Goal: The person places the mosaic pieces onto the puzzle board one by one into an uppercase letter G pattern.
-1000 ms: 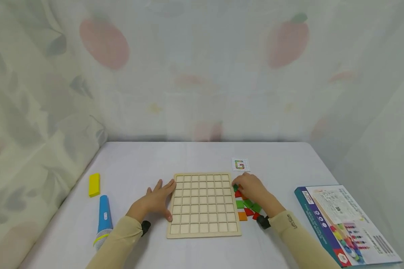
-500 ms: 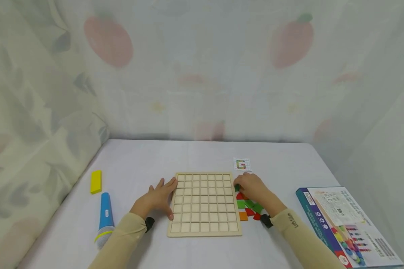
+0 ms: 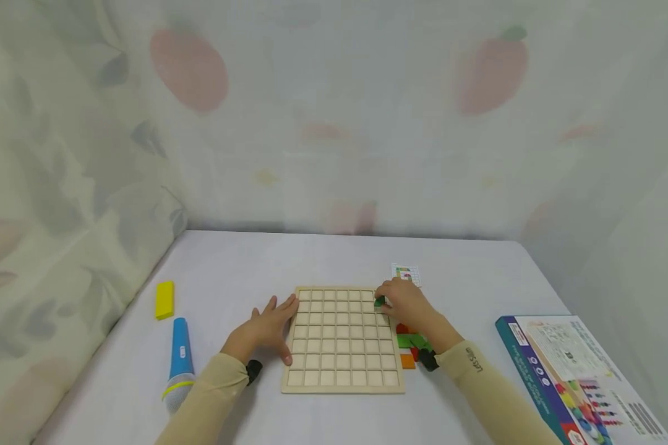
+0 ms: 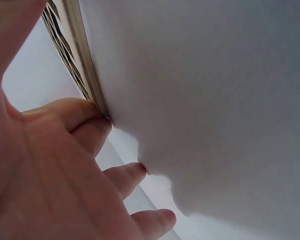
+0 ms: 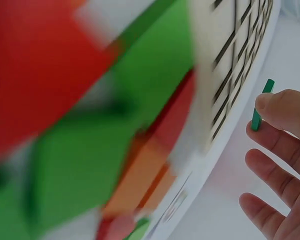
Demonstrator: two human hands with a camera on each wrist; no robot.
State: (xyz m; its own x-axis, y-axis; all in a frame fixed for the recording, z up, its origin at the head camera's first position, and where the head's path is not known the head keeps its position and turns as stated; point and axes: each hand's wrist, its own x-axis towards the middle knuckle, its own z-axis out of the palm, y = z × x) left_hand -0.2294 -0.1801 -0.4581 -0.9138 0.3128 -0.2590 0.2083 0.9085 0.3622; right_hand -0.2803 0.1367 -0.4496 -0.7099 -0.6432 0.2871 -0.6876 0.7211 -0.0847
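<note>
A pale wooden board (image 3: 342, 352) with a grid of square recesses lies flat on the white table. My left hand (image 3: 263, 330) is at its left side, fingers spread straight; in the left wrist view the index finger and thumb side meet the board's edge (image 4: 85, 55). Over the upper right corner of the board, my right hand (image 3: 411, 304) pinches a small green tile (image 5: 262, 106) between thumb and index finger, its other fingers loosely extended. Beside the board's right edge lie several loose tiles (image 3: 414, 341) in green, red and orange, partly hidden by the right wrist.
Behind the right hand is a small card (image 3: 406, 271) with a coloured pattern, partly covered. A printed box (image 3: 579, 377) lies at the right. On the left are a yellow block (image 3: 164, 300) and a blue toy microphone (image 3: 180, 358). A patterned curtain hangs behind the table.
My right hand has lifted a green tile from the pile and moved it left over the board's corner. The left hand stays at the board's edge. The head view has shifted slightly.
</note>
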